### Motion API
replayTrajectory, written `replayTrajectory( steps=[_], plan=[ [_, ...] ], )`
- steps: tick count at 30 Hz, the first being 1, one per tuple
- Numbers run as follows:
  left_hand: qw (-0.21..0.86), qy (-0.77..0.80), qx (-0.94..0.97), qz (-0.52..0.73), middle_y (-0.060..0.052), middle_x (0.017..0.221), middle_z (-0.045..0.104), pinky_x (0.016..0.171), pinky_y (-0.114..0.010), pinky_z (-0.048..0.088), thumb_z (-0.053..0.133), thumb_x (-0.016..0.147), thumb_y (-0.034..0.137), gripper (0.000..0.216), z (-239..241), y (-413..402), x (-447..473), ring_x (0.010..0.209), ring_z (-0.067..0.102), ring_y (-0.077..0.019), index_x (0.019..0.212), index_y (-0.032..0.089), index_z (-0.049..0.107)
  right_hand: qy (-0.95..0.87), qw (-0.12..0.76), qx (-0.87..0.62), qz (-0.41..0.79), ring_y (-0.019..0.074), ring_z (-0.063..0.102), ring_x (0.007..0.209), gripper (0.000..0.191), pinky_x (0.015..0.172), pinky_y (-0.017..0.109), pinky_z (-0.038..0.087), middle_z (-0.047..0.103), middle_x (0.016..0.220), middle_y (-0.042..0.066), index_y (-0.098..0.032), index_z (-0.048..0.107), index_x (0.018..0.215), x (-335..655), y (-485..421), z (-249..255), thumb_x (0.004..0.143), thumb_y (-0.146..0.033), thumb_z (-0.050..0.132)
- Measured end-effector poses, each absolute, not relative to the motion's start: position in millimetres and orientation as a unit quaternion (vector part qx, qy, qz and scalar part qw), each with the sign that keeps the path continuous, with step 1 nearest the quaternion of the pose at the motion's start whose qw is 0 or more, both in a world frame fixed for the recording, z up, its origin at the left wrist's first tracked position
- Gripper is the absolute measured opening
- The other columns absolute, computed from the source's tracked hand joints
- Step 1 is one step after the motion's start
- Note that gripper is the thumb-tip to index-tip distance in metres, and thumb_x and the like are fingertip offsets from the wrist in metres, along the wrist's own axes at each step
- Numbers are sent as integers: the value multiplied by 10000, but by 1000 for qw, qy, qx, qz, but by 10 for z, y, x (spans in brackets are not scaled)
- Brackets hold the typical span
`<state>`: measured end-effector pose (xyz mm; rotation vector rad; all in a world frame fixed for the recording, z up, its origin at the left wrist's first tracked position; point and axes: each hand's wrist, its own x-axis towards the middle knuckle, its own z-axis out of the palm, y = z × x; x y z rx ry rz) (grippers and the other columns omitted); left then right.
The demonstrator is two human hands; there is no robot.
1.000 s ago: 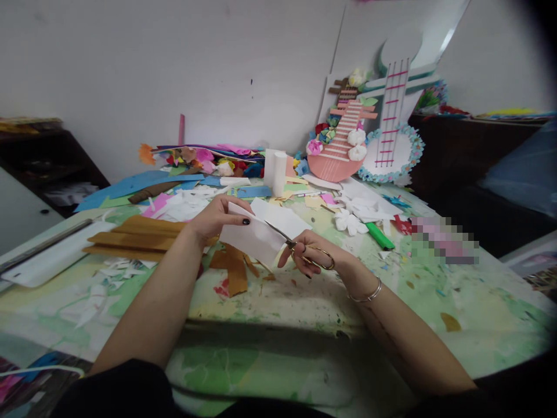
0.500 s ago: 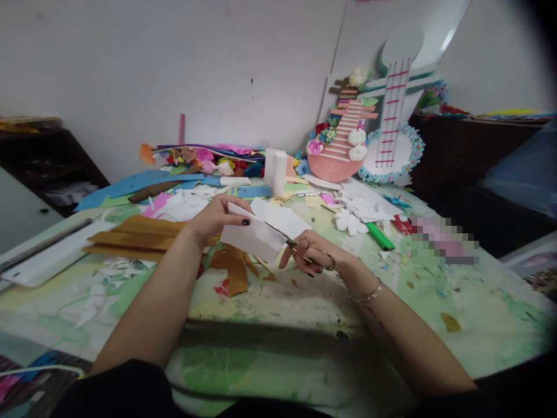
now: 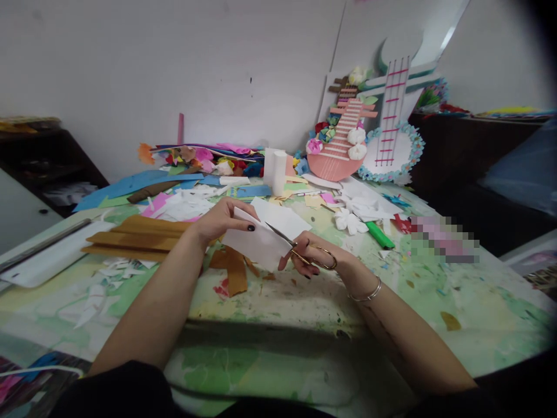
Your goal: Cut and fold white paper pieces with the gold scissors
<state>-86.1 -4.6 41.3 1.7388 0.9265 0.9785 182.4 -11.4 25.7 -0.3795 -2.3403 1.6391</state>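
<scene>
My left hand (image 3: pixel 220 219) pinches the upper left edge of a white sheet of paper (image 3: pixel 256 242), held above the table. My right hand (image 3: pixel 315 258) has its fingers through the gold handles of a pair of scissors (image 3: pixel 296 248). The blades point up and left and sit in the paper's right side. A bracelet circles my right wrist.
Brown paper strips (image 3: pixel 139 235) and white scraps (image 3: pixel 108 276) lie to the left on the paint-stained table (image 3: pixel 304 302). A green marker (image 3: pixel 379 235), white paper flowers, a white roll (image 3: pixel 275 164), coloured paper piles and a pink paper guitar (image 3: pixel 343 148) fill the back.
The paper has shifted slightly right and down, and the scissors blades have moved a little further along it. Both arms otherwise stay in place.
</scene>
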Motion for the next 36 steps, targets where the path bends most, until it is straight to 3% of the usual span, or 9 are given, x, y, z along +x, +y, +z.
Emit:
replayTrajectory(
  steps=[22, 30, 36],
  plan=[
    [457, 372, 701, 402, -42, 741, 663, 607, -242, 442, 776, 594, 259, 186, 412, -42, -857, 695, 591, -154, 720, 138, 712, -789, 146, -157, 576, 38, 346, 286, 668, 281, 149, 276, 501, 401, -23, -50, 676, 833, 1826, -48, 134, 837, -657, 396],
    [447, 371, 710, 398, -45, 725, 651, 597, -241, 438, 777, 594, 284, 205, 408, -39, -847, 677, 578, -154, 710, 132, 706, -798, 140, -165, 562, 40, 339, 312, 505, 310, 153, 279, 485, 409, -34, -59, 663, 807, 1831, -85, 206, 896, -467, 380],
    [434, 375, 730, 373, -40, 729, 653, 601, -228, 426, 774, 613, 295, 198, 406, -42, -834, 682, 571, -143, 719, 138, 716, -796, 129, -153, 571, 44, 336, 324, 506, 348, 176, 298, 482, 421, -31, -52, 650, 804, 1825, -134, 283, 858, -485, 394]
  ],
)
